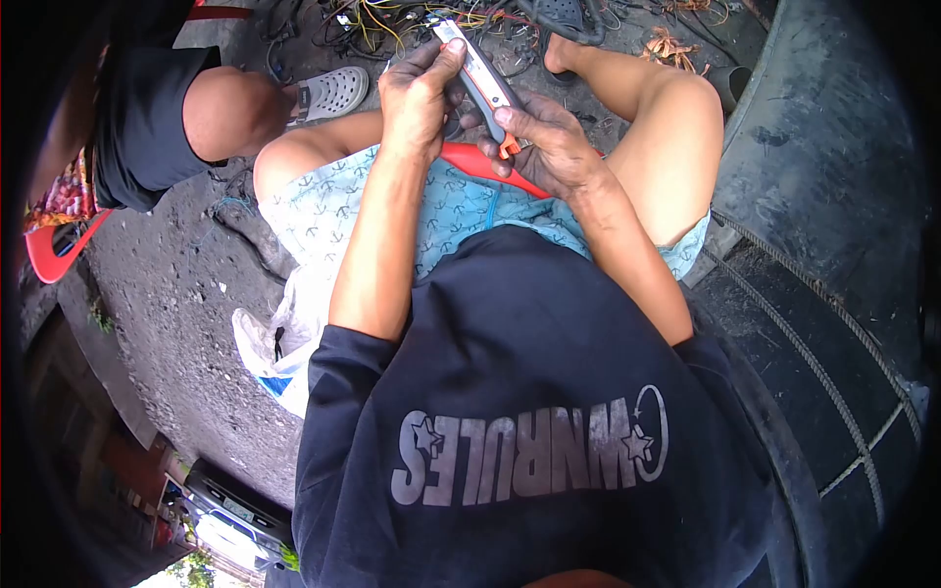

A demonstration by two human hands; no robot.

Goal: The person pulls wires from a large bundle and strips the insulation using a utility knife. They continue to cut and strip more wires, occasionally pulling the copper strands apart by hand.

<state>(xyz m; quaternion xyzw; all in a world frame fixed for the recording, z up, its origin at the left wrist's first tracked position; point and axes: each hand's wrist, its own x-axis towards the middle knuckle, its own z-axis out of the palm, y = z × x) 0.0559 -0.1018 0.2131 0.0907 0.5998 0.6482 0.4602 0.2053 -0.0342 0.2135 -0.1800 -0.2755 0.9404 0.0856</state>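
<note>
Both hands curl around one utility knife point(482, 86) above the lap: the left hand point(417, 93) pinches its far end, the right hand point(554, 142) its orange-tipped end — two grips, probably for steadiness. Tangled wires point(392, 20), too many to count, lie beyond; one pale clog point(333, 95) stands left.

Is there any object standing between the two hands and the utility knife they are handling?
Nothing visible stands between them: the left hand grips the utility knife near its far end, the right hand near its orange end. The red object shows behind the right hand, not in between.
</note>
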